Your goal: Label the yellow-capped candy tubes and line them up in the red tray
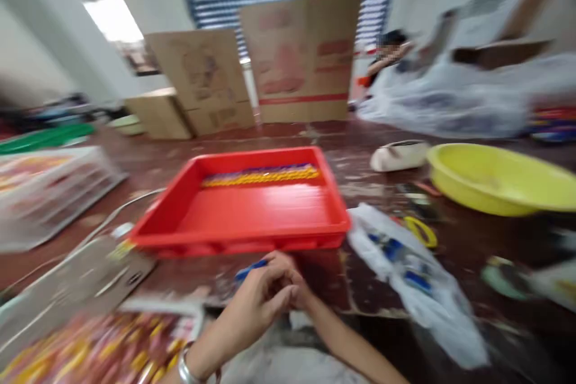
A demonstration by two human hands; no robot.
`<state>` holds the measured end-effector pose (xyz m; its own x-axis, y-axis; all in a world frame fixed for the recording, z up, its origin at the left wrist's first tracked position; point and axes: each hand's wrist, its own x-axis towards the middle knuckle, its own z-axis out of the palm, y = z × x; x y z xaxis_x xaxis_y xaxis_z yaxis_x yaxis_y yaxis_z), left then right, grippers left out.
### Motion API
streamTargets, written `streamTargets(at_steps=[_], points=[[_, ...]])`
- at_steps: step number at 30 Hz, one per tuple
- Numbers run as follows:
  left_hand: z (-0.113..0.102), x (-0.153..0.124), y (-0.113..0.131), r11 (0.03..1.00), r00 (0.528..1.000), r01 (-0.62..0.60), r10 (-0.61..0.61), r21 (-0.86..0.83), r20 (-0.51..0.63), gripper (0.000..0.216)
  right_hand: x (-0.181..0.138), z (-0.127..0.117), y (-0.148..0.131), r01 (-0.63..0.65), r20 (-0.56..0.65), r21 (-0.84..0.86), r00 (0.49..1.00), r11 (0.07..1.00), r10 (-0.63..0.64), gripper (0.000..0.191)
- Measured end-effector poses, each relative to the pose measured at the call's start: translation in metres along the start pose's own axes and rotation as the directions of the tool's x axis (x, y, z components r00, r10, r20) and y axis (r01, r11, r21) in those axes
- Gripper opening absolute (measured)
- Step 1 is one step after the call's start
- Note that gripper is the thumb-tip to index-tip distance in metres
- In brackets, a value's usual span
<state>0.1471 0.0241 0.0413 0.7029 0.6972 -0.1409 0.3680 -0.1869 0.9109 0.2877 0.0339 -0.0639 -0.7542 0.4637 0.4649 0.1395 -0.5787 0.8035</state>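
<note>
My left hand [257, 295], with a silver bangle [185, 366] at its wrist, meets my right hand [290, 279] near the table's front edge. Both sets of fingers are bent and closed together, blurred by motion. A small blue piece [250, 270] sticks out on the left side of the fingers; which hand touches it I cannot tell. Just beyond the hands stands a red tray [243, 239]. Along its far side lies a row of small yellow and purple pieces [261, 176]. At lower left is a container full of pink and yellow pieces [112, 348].
A plastic bag with blue items [405, 264] and yellow-handled scissors [420, 232] lie to the right, near a yellow basin [495, 192]. A white crate [54, 204] stands left. Cardboard boxes [301, 54] stand behind the tray. Another person [387, 54] is at the back right.
</note>
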Motion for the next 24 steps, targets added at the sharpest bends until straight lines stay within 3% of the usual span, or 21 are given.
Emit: streamTargets(at_steps=[1,2,3,4,5,6,7,9,11,12,15,19,24], points=[[-0.010,-0.028,-0.016,0.997,0.995,0.075,-0.074,0.021,-0.062,0.020,0.012,-0.013,-0.009,-0.160,-0.061,0.250,0.982,0.955,0.180,0.034],[-0.019,-0.054,-0.031,0.988,0.981,0.147,-0.139,0.052,-0.133,0.021,0.021,-0.023,-0.016,-0.244,-0.045,0.492,0.951,0.836,0.305,0.025],[-0.028,-0.079,-0.047,0.972,0.958,0.215,-0.190,0.096,-0.216,0.021,0.025,-0.029,-0.023,-0.307,0.062,0.731,0.919,0.609,0.389,0.018],[-0.037,-0.101,-0.062,0.946,0.928,0.284,-0.229,0.158,-0.295,0.021,0.027,-0.032,-0.029,-0.387,0.278,0.897,0.869,0.214,0.409,0.014],[-0.046,-0.122,-0.077,0.904,0.893,0.359,-0.260,0.234,-0.366,0.021,0.025,-0.033,-0.034,-0.463,0.526,0.847,0.797,-0.260,0.296,0.010],[-0.057,-0.140,-0.091,0.834,0.853,0.447,-0.288,0.324,-0.434,0.022,0.023,-0.033,-0.037,-0.509,0.708,0.570,0.703,-0.645,0.071,0.008],[-0.069,-0.155,-0.104,0.738,0.807,0.538,-0.312,0.407,-0.502,0.024,0.020,-0.033,-0.039,-0.511,0.777,0.219,0.607,-0.831,-0.168,0.013],[-0.096,-0.175,-0.126,0.513,0.709,0.688,-0.326,0.513,-0.625,0.028,0.015,-0.033,-0.040,-0.474,0.760,-0.233,0.456,-0.849,-0.463,0.026],[-0.122,-0.183,-0.145,0.363,0.650,0.755,-0.307,0.546,-0.695,0.031,0.014,-0.035,-0.038,-0.462,0.732,-0.368,0.391,-0.807,-0.558,0.035],[-0.133,-0.184,-0.153,0.343,0.646,0.760,-0.294,0.553,-0.705,0.032,0.015,-0.036,-0.037,-0.468,0.730,-0.381,0.377,-0.797,-0.570,0.037],[-0.152,-0.172,-0.173,0.340,0.688,0.721,-0.241,0.604,-0.685,0.034,0.019,-0.038,-0.034,-0.487,0.734,-0.394,0.345,-0.780,-0.586,0.038],[-0.150,-0.150,-0.194,0.349,0.767,0.635,-0.173,0.689,-0.618,0.036,0.021,-0.038,-0.031,-0.483,0.738,-0.434,0.293,-0.760,-0.608,0.039],[-0.147,-0.147,-0.212,0.339,0.779,0.614,-0.112,0.713,-0.617,0.033,0.017,-0.037,-0.036,-0.448,0.738,-0.473,0.269,-0.759,-0.619,0.034]])
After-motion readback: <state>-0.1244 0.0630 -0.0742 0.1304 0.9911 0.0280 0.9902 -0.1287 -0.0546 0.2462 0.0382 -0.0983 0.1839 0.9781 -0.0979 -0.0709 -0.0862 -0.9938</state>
